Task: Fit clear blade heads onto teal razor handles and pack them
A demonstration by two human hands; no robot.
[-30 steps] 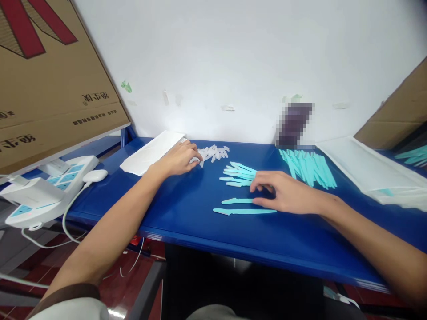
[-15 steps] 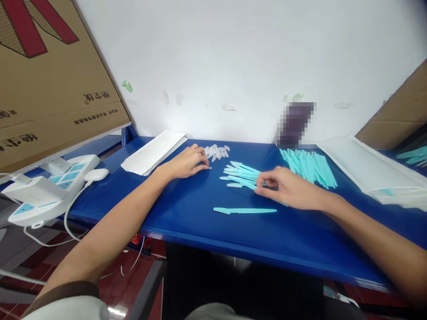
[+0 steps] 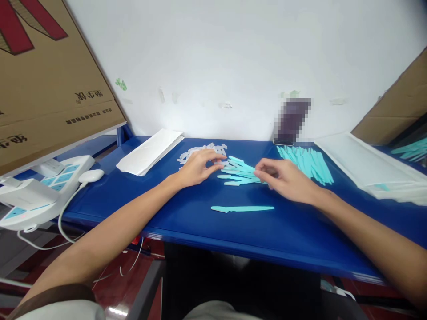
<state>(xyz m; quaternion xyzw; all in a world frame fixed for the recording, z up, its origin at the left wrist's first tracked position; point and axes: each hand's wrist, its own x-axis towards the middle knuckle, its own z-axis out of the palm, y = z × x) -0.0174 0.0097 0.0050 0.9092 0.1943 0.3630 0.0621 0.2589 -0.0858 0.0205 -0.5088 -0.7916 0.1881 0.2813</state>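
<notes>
Near the middle of the blue table, my left hand (image 3: 202, 166) pinches a small clear plastic cap (image 3: 225, 163) between thumb and fingers. My right hand (image 3: 287, 178) is closed in a pinch at the handle end of a teal eyebrow razor (image 3: 245, 168) in a loose fanned group; which one it grips is partly hidden. The left fingertips are close to the tips of that group. More translucent caps (image 3: 213, 147) lie behind my left hand, partly covered by it. A single razor (image 3: 243, 209) rests alone near the front edge.
A pile of teal razors (image 3: 305, 163) lies to the right, beside a white padded tray or bag (image 3: 363, 160). A phone (image 3: 293, 120) leans on the wall. White paper (image 3: 150, 153), a power strip (image 3: 63, 182) and a large cardboard box (image 3: 56, 75) are at left.
My left hand has moved right from the cap pile toward the razors, uncovering more caps. My right hand stays at the fanned razors and has risen slightly.
</notes>
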